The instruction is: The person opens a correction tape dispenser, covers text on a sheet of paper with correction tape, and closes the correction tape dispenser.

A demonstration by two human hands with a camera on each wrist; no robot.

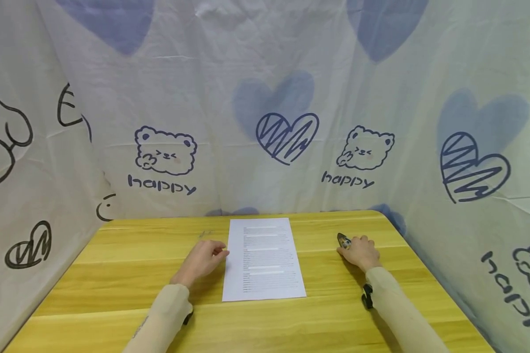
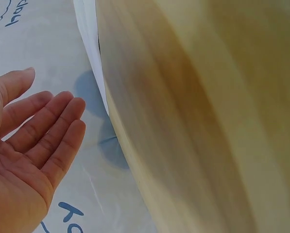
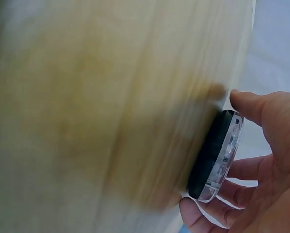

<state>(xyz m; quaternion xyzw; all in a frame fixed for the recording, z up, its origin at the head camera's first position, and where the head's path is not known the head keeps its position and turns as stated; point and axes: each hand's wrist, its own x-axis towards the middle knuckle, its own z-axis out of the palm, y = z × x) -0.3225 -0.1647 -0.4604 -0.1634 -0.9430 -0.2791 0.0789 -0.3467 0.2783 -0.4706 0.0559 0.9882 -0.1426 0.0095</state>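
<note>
My right hand point(image 1: 359, 252) is at the right part of the table, its fingers around a small correction tape point(image 1: 344, 241) with a dark pointed tip. In the right wrist view the correction tape point(image 3: 216, 156) shows a black side against the wood and a clear shell with small parts inside. Thumb and little finger stand at its two ends. A printed sheet of paper point(image 1: 265, 289) lies at the table's middle, with white bands across some of its text lines. Beside its left edge is my left hand point(image 1: 204, 257), holding nothing. The left wrist view shows that hand's fingers point(image 2: 62, 138) loosely extended.
The wood-grain table point(image 1: 92, 294) ends at a white cloth point(image 1: 229, 186) printed with hearts and bears, which hangs behind it and along both sides. Dark wrist bands point(image 1: 367, 296) sit on the sleeves.
</note>
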